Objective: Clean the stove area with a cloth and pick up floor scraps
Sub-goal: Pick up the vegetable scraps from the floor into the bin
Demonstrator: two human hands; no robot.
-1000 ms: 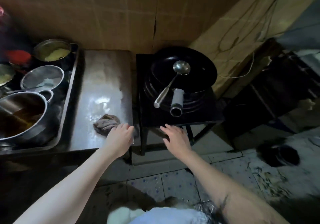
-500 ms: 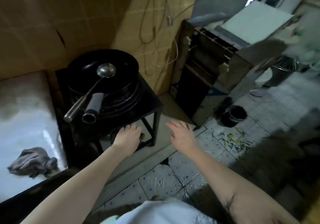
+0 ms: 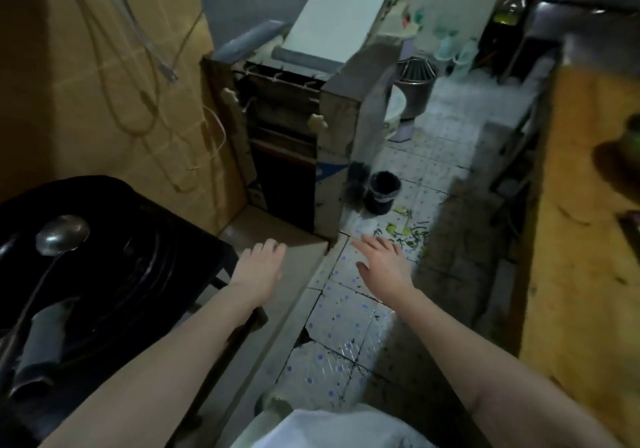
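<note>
Several green scraps (image 3: 405, 234) lie on the floor (image 3: 349, 323) just in front of the black bucket (image 3: 382, 193); light, limp, likely damp, best pinched up in small bunches, I judge; my left grip (image 3: 258, 267) and right grip (image 3: 382, 264) hang spread and empty, short of the bucket; since earlier the cloth has left view, my right grip nearer the bucket.

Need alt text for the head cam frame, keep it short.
Two bare arms reach forward, left hand and right hand both open and holding nothing, toward green scraps scattered on the tiled floor near a small black bucket. At lower left, a steel ladle rests in a black wok.
</note>
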